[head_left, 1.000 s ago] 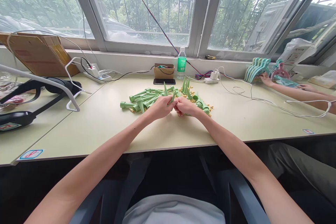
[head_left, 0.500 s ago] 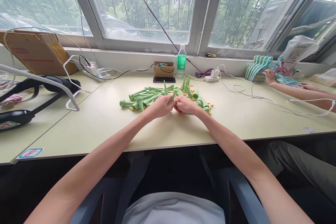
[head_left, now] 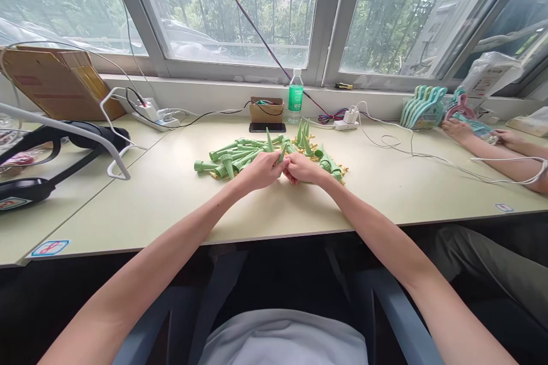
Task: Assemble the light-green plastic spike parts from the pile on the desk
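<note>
The left hand (head_left: 260,171) and the right hand (head_left: 303,169) are brought together over the near edge of a heap of green parts, near the middle of the worktop (head_left: 171,199). A green spike (head_left: 282,153) is grasped in the left hand, with its pointed end directed upward above the thumb. The fingers of the right hand are curled inward and set against the left fingertips. The inside of the right hand is hidden; whether it is clenched alone or grasping a part cannot be told.

Loose green spikes (head_left: 235,155) are piled to the left of and behind the hands, most of them laid flat and overlapping. A group of upright spikes (head_left: 305,140) is positioned just behind the right hand. Small yellow pieces (head_left: 345,170) are scattered among and beside the green parts.

Behind the heap, a dark phone (head_left: 267,127) is laid flat in front of a small cardboard box (head_left: 266,111). A bottle with a green label (head_left: 295,97) is placed upright to the right of the box. At the far right, a row of hangers (head_left: 423,107) is located beside a co-worker's hand (head_left: 457,129). A black headset (head_left: 23,194) is placed at the far left.
</note>
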{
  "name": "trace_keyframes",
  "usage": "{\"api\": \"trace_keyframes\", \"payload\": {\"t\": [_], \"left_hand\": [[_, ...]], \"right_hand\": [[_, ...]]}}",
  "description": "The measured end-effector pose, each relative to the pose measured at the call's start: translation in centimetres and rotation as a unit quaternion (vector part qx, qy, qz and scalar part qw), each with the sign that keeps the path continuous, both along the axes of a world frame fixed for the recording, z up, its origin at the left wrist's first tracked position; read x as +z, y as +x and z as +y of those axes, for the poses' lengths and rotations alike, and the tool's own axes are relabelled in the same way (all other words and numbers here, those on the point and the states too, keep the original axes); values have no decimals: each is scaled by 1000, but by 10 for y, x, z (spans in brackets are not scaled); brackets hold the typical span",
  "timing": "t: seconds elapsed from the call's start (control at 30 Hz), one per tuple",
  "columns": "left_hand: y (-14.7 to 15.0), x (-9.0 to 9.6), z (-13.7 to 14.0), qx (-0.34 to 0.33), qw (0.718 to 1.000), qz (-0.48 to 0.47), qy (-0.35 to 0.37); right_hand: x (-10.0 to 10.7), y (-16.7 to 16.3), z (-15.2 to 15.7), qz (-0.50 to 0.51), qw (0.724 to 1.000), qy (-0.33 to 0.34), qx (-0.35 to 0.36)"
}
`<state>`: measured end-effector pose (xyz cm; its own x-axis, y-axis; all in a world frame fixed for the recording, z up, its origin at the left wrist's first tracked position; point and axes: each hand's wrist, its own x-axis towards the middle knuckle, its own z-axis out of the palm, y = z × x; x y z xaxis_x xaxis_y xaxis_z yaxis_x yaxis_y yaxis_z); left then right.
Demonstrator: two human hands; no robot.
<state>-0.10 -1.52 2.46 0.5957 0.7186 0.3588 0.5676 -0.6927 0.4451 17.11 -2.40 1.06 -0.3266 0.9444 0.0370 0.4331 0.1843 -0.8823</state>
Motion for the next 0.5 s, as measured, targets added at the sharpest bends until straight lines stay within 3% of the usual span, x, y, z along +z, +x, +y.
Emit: {"api": "trace_keyframes", "payload": {"t": [0.5], "left_hand": [[0,-3,3,-17,998,-62,21]], "right_hand": [[-3,-3,4,87,996,16,-8]]}}
